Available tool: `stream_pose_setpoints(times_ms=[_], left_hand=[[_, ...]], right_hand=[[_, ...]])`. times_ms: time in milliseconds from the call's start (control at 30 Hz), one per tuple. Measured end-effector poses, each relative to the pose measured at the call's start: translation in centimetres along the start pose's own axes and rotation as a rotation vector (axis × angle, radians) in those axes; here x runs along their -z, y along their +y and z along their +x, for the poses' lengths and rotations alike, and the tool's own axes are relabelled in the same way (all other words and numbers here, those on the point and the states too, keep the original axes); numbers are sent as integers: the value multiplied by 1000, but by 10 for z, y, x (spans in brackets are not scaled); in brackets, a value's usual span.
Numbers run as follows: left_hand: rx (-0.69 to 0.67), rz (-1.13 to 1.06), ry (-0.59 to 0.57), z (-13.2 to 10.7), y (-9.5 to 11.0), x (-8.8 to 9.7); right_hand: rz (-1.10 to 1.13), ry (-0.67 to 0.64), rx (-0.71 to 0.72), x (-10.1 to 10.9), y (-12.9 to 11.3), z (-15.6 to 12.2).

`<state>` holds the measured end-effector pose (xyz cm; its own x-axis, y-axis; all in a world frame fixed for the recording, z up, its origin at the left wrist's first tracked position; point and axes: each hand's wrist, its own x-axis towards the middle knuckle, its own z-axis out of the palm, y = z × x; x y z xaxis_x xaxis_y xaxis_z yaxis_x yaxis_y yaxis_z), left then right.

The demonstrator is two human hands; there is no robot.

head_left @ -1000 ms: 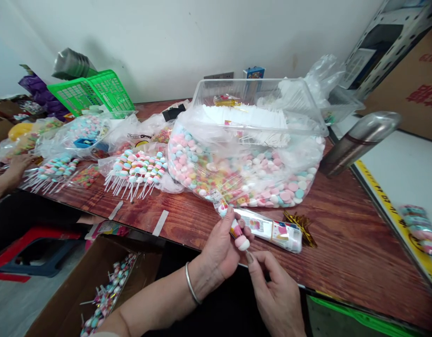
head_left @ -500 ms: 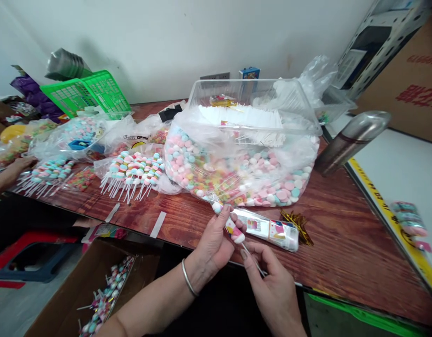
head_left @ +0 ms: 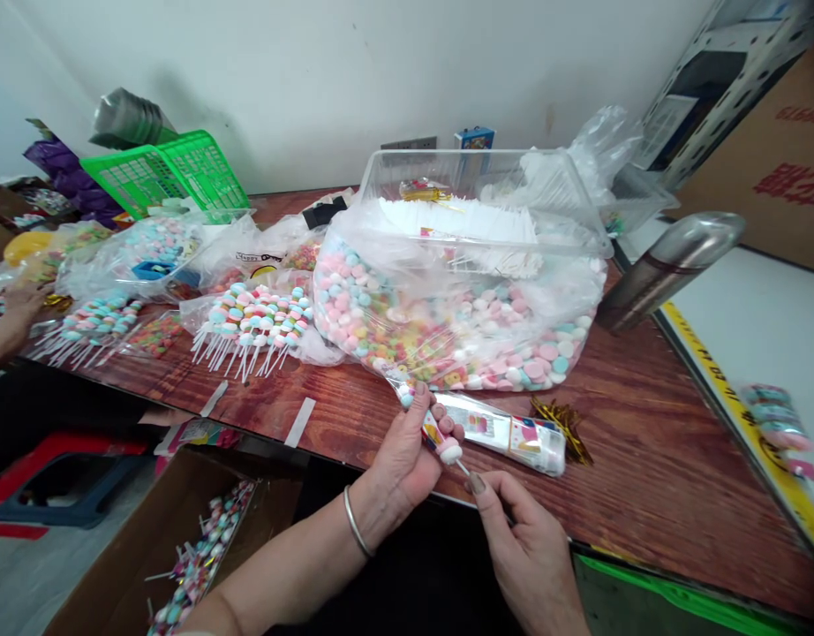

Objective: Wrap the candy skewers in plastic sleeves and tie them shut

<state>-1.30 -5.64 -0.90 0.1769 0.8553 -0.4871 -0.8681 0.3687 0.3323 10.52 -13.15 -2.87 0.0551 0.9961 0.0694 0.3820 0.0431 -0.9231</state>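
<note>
My left hand [head_left: 407, 459], with a bangle at the wrist, is closed around a marshmallow skewer [head_left: 450, 451] in a clear printed wrapper. Pale marshmallows show at both ends of the grip. Thumb and fingers of my right hand [head_left: 523, 534] pinch the white stick below the lowest marshmallow. Just right of the skewer lies a stack of clear printed bags [head_left: 490, 428], beside a bunch of gold twist ties [head_left: 562, 430]. Behind my hands sits a large clear bag [head_left: 354, 327] filled with marshmallows and gummy rings.
A clear tub [head_left: 566, 203] of white sticks stands on the big bag. Finished skewers [head_left: 258, 318] lie to the left, near another person's hand [head_left: 16, 318]. A steel flask [head_left: 672, 269] stands at right. A cardboard box [head_left: 109, 556] with skewers sits below the table edge.
My right hand has shifted slightly right and down along the stick, away from the marshmallows. My left hand stays nearly in place. The other person's hand at far left has moved.
</note>
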Motion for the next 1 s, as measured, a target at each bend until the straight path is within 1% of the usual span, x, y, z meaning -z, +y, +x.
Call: stream_pose_setpoints(times_ms=[67, 133, 200, 233, 300, 400, 467, 533, 633, 667, 733, 833, 933, 1000], left_hand=[[3, 29, -5, -3, -9, 1], [23, 51, -24, -6, -17, 2], [45, 67, -40, -7, -20, 2], [40, 73, -44, -7, -20, 3], [4, 79, -39, -5, -14, 4], [-52, 57, -19, -1, -1, 5], [-64, 35, -15, 2, 6, 4], [-71, 22, -15, 4, 10, 4], [-52, -2, 12, 6, 12, 5], [-35, -14, 22, 6, 12, 5], [-10, -35, 27, 5, 10, 4], [-20, -27, 23, 4, 2, 3], [-15, 7, 17, 2, -10, 3], [11, 20, -2, 0, -16, 5]], right_hand=[[-6, 30, 10, -6, 1, 1], [-28, 89, 17, -11, 1, 2], [-25, 131, 19, -14, 0, 3], [-2, 130, 10, -14, 1, 3], [80, 91, -39, -13, 2, 4], [250, -8, -184, -12, 6, 4], [324, -48, -240, -13, 8, 4], [287, -30, -193, -13, 8, 4], [93, 58, -32, -10, 7, 1], [45, 74, 3, -8, 6, 0], [-3, 62, 18, -5, 6, -3], [15, 21, -32, -6, 6, -5], [98, 39, -119, -13, 5, -4], [201, 43, -190, -19, 7, -3]])
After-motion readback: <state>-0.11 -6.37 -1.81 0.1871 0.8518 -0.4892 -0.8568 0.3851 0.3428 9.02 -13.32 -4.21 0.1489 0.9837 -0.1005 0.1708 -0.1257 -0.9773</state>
